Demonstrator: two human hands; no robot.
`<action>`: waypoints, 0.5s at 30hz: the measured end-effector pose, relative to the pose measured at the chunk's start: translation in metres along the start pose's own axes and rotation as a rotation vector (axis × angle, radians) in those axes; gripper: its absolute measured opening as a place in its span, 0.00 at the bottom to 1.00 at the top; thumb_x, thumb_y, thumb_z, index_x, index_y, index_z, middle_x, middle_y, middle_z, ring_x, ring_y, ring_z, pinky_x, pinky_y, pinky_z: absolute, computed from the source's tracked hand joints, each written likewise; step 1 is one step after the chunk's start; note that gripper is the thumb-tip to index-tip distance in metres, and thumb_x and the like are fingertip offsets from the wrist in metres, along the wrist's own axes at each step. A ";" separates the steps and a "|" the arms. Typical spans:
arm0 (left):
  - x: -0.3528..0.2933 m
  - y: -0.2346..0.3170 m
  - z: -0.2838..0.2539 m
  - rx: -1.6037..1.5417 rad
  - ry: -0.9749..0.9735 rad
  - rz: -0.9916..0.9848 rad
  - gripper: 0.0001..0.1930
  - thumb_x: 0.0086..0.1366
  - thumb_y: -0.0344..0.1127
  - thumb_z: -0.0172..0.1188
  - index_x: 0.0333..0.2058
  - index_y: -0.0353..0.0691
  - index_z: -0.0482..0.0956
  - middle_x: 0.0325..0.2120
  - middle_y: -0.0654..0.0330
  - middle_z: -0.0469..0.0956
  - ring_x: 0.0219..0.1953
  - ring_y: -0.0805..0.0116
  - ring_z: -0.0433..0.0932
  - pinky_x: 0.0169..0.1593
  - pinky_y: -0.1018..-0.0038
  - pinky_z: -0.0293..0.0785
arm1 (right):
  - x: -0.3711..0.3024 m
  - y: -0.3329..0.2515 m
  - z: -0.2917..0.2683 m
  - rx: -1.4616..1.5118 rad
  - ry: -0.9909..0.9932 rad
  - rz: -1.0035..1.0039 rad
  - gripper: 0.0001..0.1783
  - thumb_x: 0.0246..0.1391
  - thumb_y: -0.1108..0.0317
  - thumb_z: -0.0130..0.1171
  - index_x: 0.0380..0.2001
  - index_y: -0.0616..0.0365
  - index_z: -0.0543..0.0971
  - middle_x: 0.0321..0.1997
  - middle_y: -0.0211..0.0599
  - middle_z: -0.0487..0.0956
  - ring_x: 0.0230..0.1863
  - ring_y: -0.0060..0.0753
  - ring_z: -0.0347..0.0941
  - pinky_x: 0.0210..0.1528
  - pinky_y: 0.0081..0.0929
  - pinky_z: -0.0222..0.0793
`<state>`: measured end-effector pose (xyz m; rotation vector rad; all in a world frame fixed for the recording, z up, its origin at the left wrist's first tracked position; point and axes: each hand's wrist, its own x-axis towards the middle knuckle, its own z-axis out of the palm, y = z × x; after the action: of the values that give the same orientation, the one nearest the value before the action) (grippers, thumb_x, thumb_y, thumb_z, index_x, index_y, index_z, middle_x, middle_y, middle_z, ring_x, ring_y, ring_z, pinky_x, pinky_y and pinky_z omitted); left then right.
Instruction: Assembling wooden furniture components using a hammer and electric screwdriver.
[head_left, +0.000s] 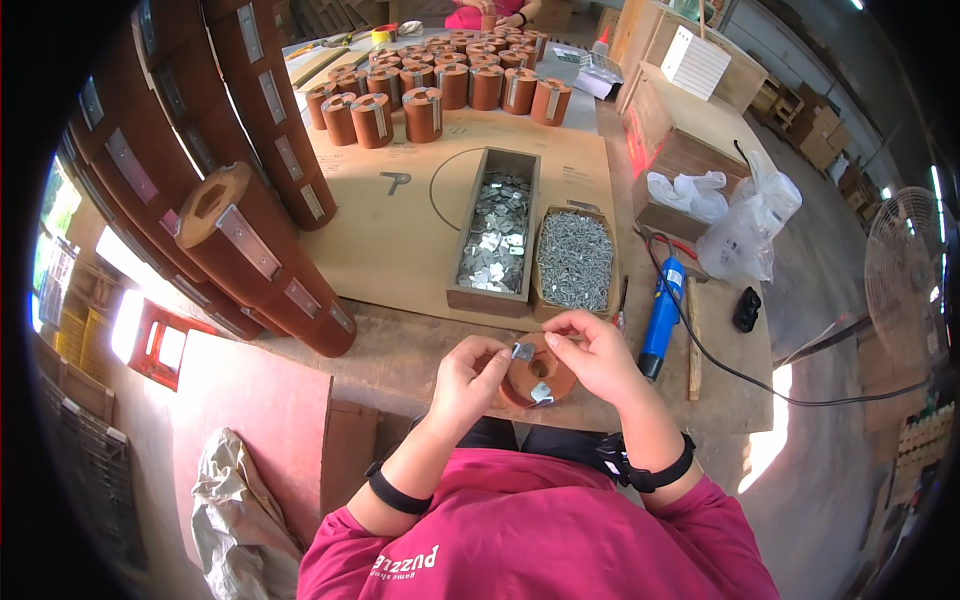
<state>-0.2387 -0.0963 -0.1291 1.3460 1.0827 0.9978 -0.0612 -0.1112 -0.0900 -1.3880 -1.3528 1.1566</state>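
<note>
At the near edge of the desk, my left hand pinched a small silver metal plate on a round brown wooden block; my right hand fingers pinched its top.

Two trays block ahead; bare board lies open leftward.

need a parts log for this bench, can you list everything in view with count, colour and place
wooden cylinder: one, reddish brown, between both hands
metal plate: one, silver, at left fingertips
cylinders: many, reddish brown, far end of bench
stacked cylinders: several, left
tray of plates: one, wooden, centre
tray of screws: one, beside it
electric screwdriver: one, blue, right
plastic bags: clear, right
fan: one, far right
left hand: on plate
right hand: on cylinder
</note>
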 end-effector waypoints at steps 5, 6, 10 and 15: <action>0.002 0.002 0.004 -0.123 -0.033 -0.100 0.06 0.56 0.29 0.57 0.28 0.32 0.75 0.22 0.64 0.75 0.26 0.81 0.70 0.31 0.84 0.66 | -0.001 0.000 0.001 -0.093 0.035 -0.023 0.08 0.52 0.72 0.54 0.35 0.64 0.73 0.33 0.33 0.75 0.34 0.21 0.71 0.35 0.18 0.68; 0.004 0.000 0.008 -0.164 -0.040 -0.105 0.05 0.55 0.29 0.58 0.27 0.32 0.75 0.22 0.64 0.74 0.26 0.81 0.70 0.30 0.84 0.65 | -0.001 0.004 -0.001 -0.052 0.047 -0.037 0.08 0.52 0.72 0.54 0.35 0.64 0.73 0.33 0.34 0.75 0.34 0.21 0.71 0.36 0.19 0.68; 0.005 -0.004 0.005 -0.124 -0.001 -0.068 0.03 0.54 0.27 0.58 0.26 0.34 0.74 0.21 0.65 0.74 0.25 0.81 0.69 0.30 0.84 0.65 | -0.006 0.005 -0.009 0.067 0.080 -0.049 0.08 0.51 0.73 0.55 0.35 0.64 0.73 0.33 0.35 0.75 0.35 0.23 0.72 0.38 0.19 0.69; 0.008 -0.009 0.006 -0.226 0.007 -0.040 0.03 0.55 0.27 0.57 0.28 0.34 0.73 0.22 0.65 0.74 0.25 0.81 0.70 0.30 0.84 0.66 | -0.031 0.014 -0.056 -0.072 0.316 -0.071 0.10 0.49 0.71 0.56 0.34 0.64 0.73 0.32 0.36 0.75 0.33 0.26 0.73 0.38 0.22 0.69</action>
<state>-0.2315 -0.0899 -0.1382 1.1344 0.9674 1.0621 -0.0026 -0.1412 -0.0911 -1.4906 -1.2145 0.8081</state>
